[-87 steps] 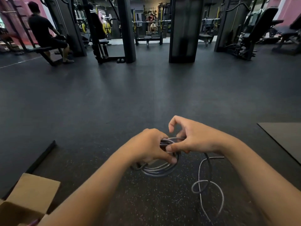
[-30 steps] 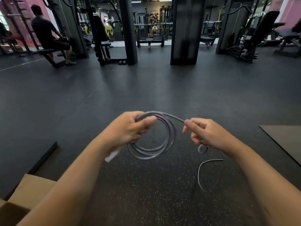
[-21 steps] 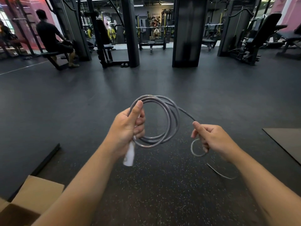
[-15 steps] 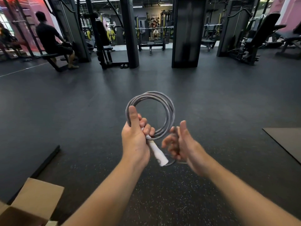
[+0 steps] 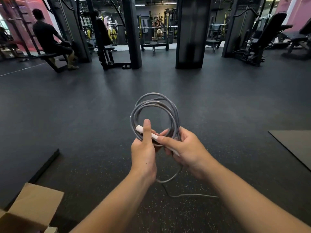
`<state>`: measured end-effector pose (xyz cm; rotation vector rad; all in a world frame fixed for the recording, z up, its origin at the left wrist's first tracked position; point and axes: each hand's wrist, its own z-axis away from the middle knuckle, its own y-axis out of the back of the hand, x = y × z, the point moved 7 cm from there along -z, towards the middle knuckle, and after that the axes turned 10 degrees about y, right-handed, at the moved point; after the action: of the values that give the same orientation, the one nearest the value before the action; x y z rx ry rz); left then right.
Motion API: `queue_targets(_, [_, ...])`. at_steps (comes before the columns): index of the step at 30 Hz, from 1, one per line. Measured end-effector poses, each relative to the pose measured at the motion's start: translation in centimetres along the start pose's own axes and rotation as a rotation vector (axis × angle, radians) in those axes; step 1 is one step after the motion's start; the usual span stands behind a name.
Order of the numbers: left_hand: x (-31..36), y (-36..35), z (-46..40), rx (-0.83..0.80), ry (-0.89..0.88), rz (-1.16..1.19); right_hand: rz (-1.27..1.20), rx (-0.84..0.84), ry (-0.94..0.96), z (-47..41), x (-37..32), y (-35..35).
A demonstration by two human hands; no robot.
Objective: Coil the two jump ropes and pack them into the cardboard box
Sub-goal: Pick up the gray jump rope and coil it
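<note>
Over dark gym flooring (image 5: 84, 115), the left hand (image 5: 143, 152) grips the coiled grey jump rope (image 5: 175, 115) with thumb across its white handle (image 5: 154, 135), while the right hand (image 5: 183, 148) pinches the coil's lower loops.

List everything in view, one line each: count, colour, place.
jump rope: one, grey with a white handle, coiled and held up at centre, tail trailing on the floor
cardboard box: one, brown, flaps open, bottom left corner
floor mat: one, dark, right edge
seated person: one, dark clothing, on a bench far left
gym machines: several, black, along the back
left hand: grips the coil, thumb up across the handle
right hand: grips the coil's lower right
</note>
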<state>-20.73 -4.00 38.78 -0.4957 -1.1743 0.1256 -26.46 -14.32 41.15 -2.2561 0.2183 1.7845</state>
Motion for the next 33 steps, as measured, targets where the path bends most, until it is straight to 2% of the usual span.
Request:
queue_targets(2, [0.5,0.6,-1.1,-0.046,-0.002,-0.011,0.061,-0.048,-0.082,-0.8,0.3,1.6])
queue_targets(4, [2.4,1.2,-2.3,-0.114,-0.055,-0.139,0.159,-0.149,-0.146,-1.2,0.4,3.0])
queue_targets(6, [5.1,1.4,-2.7,-0.218,-0.148,-0.502,0.284,-0.286,-0.170,-1.1,0.3,4.1])
queue_targets(10, [7.0,-0.4,-0.2,-0.428,-0.232,-1.432,0.596,-0.547,-0.146,-0.3,0.4,4.0])
queue_targets(12, [5.9,-2.3,1.4,-0.448,-0.310,-1.690,0.654,-0.628,-0.143,-0.2,0.8,3.0])
queue_targets(14, [4.2,-3.9,2.0,-0.437,-0.405,-1.792,0.719,-0.658,-0.152,-0.2,1.0,2.8])
queue_targets(16, [2.9,-4.0,1.6,-0.412,-0.362,-1.808,0.767,-0.673,-0.159,-0.2,1.0,2.9])
queue_targets(19, [1.7,-3.3,1.0,-0.399,-0.258,-1.832,0.708,-0.646,-0.187,-0.1,1.1,3.3])
queue_targets(25, [0.2,-3.2,0.6,-0.539,-0.233,-1.611,0.545,-0.606,-0.258,-0.1,1.2,4.1])
queue_targets(29, [1.7,-1.9,0.2,-0.596,-0.116,-1.195,0.190,-0.422,-0.263,-0.9,0.0,5.8])
queue_targets(31, [2.6,-1.3,-0.3,-0.560,-0.032,-0.860,0.171,-0.272,-0.253,-1.5,-0.1,7.6])
queue_targets(33, [3.0,-1.4,-0.7,-0.534,-0.006,-0.567,0.260,-0.111,-0.218,-1.9,0.5,9.4])
